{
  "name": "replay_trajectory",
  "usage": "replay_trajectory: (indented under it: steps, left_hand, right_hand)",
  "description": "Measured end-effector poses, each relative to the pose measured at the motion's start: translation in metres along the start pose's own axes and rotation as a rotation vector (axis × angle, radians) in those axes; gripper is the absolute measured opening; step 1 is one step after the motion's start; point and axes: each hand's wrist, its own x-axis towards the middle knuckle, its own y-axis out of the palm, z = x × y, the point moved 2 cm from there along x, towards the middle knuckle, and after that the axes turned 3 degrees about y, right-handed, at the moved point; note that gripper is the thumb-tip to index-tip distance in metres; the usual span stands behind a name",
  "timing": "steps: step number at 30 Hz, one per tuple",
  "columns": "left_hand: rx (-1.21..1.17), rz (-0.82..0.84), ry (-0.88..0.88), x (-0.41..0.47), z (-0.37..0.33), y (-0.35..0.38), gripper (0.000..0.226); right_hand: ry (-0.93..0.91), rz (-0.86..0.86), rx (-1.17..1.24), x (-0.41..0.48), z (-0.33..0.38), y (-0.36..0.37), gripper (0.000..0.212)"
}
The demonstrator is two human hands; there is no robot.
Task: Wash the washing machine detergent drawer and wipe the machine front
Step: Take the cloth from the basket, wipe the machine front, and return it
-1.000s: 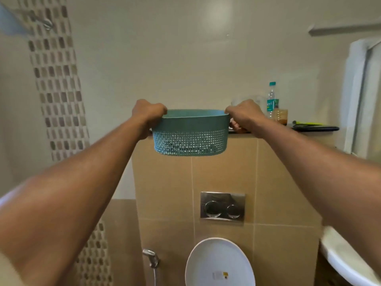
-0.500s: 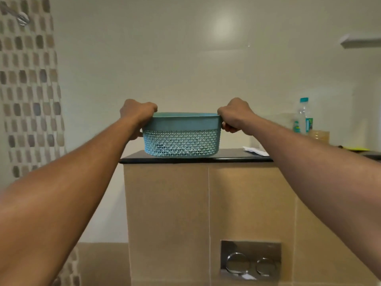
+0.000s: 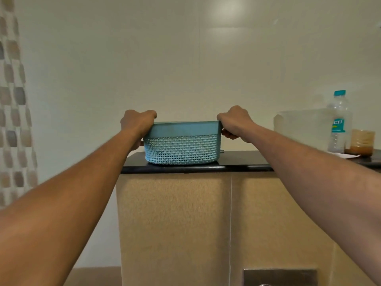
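The fingers of the left hand (image 3: 137, 122) are curling over the left end of a teal plastic basket (image 3: 182, 144), pressed together in a closed grip on its rim; the fingers of the right hand (image 3: 235, 122) are doing the same at the right end, with the thumb tucking under the rim edge. Both hands are closed on the basket, one at each end, and both arms are reaching out nearly straight. The basket is sitting, or all but sitting, on the dark ledge (image 3: 237, 165) that is capping a tan tiled wall; whether its base is fully bearing on the ledge cannot be told for sure. What is lying inside the basket is hidden by its solid upper band and fine lattice. Well apart to the right on the same ledge, a clear water bottle (image 3: 338, 122) with a teal cap is standing upright just beside a small jar (image 3: 361, 142) of brownish contents, with a pale translucent container (image 3: 301, 129) behind them. The detergent drawer and the washing machine are not showing anywhere in view, so neither washing nor wiping is looking started from here; this appears to be a preparatory step, handling a supplies basket, with the whole of the cleaning left to do.
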Motion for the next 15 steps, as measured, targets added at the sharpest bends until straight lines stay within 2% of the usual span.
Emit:
replay_trajectory:
  steps: [2, 4, 6, 8, 10, 11, 12, 15]
  left_hand:
    - [-0.017, -0.044, 0.004, 0.003, 0.003, 0.0, 0.036]
    - [-0.027, -0.105, 0.021, 0.002, 0.009, 0.002, 0.039]
    - [-0.053, -0.164, 0.07, -0.007, 0.016, 0.003, 0.052]
    - [-0.082, -0.126, 0.143, -0.013, 0.027, 0.006, 0.073]
    - [-0.014, -0.02, 0.175, -0.019, 0.039, 0.009, 0.115]
    - [0.018, 0.036, 0.187, -0.023, 0.045, 0.01, 0.127]
    - [0.024, 0.09, 0.218, -0.025, 0.051, 0.01, 0.128]
    - [-0.013, 0.225, 0.305, -0.026, 0.064, 0.011, 0.113]
  right_hand:
    - [-0.001, -0.031, 0.059, -0.003, -0.003, 0.007, 0.032]
    - [0.001, -0.057, 0.143, -0.012, -0.011, 0.016, 0.053]
    - [-0.019, -0.088, 0.19, -0.025, -0.023, 0.026, 0.083]
    - [-0.077, -0.11, 0.166, -0.035, -0.037, 0.034, 0.1]
    - [-0.146, -0.098, 0.105, -0.041, -0.047, 0.042, 0.105]
    - [-0.172, -0.087, 0.075, -0.043, -0.05, 0.045, 0.106]
    - [-0.192, -0.07, 0.048, -0.045, -0.05, 0.047, 0.104]
    - [-0.238, -0.026, -0.01, -0.047, -0.048, 0.051, 0.091]
